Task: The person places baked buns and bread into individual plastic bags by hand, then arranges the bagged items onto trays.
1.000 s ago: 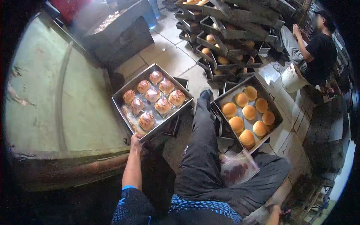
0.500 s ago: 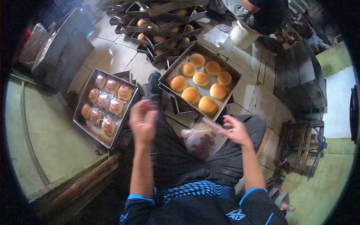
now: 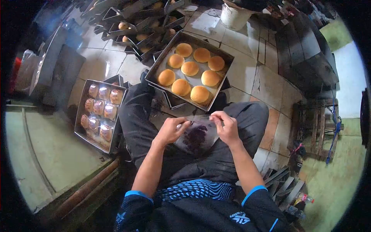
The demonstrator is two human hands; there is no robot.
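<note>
A clear plastic bag (image 3: pixel 198 135) with dark purplish contents lies in my lap; what fills it I cannot make out. My left hand (image 3: pixel 172 129) pinches the bag's upper edge on the left. On the right, my right hand (image 3: pixel 226 125) grips the same edge between thumb and fingers, so the top is stretched between both hands. Just beyond the bag, a square metal tray (image 3: pixel 228 73) holds several golden round buns (image 3: pixel 190 69) on a pale liner. It rests on another tray set at an angle.
To the left, a second tray (image 3: pixel 88 135) holds several plastic-wrapped buns (image 3: pixel 98 108). Stacked trays of buns (image 3: pixel 139 29) stand at the back left. A white bucket (image 3: pixel 234 18) is on the tiled floor (image 3: pixel 241 58). A wooden stool (image 3: pixel 322 127) and a plastic bottle (image 3: pixel 307 198) are at right.
My left hand has come down from beside the wrapped buns to the bag and closed on its edge. My right hand has shifted left, still at the bag. The camera view has shifted too.
</note>
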